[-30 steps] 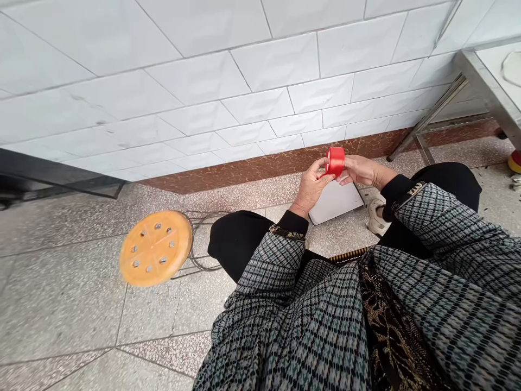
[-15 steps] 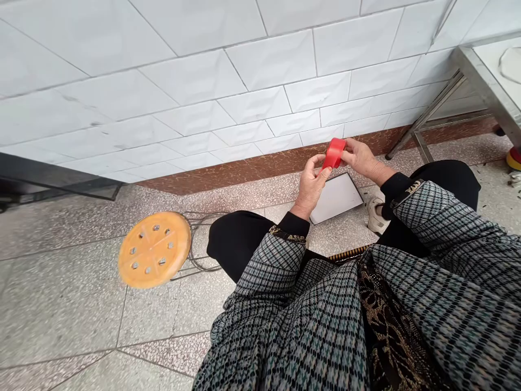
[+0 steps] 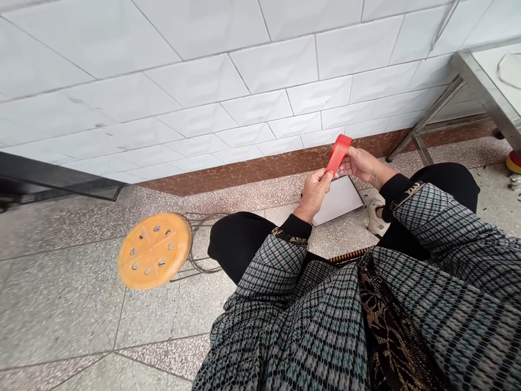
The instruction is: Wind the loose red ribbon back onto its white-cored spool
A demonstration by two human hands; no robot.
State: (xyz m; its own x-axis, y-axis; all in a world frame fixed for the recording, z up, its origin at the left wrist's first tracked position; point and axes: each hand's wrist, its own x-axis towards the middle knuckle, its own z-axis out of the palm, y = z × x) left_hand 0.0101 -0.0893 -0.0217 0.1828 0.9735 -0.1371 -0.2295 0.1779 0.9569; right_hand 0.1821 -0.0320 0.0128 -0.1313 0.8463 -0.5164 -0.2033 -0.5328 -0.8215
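Observation:
A glossy red ribbon (image 3: pixel 340 153), flat and looped at its upper end, is held up in front of my knees. My left hand (image 3: pixel 316 189) pinches its lower end between thumb and fingers. On the far side, my right hand (image 3: pixel 362 164) has its fingers curled against the band, partly hidden behind it. Below both hands, a flat whitish panel with a dark rim (image 3: pixel 340 200) lies on the floor, its upper left part covered by my left hand.
An orange round stool (image 3: pixel 154 250) with holes in its seat and thin metal legs stands at left. The white tiled wall (image 3: pixel 272 103) rises ahead. At right are a metal-framed table (image 3: pixel 484 89) and a red and yellow object (image 3: pixel 513 161).
The red ribbon has tilted and now shows as a longer strip between my hands. My left hand has shifted slightly right and down; my right hand has turned and dropped a little.

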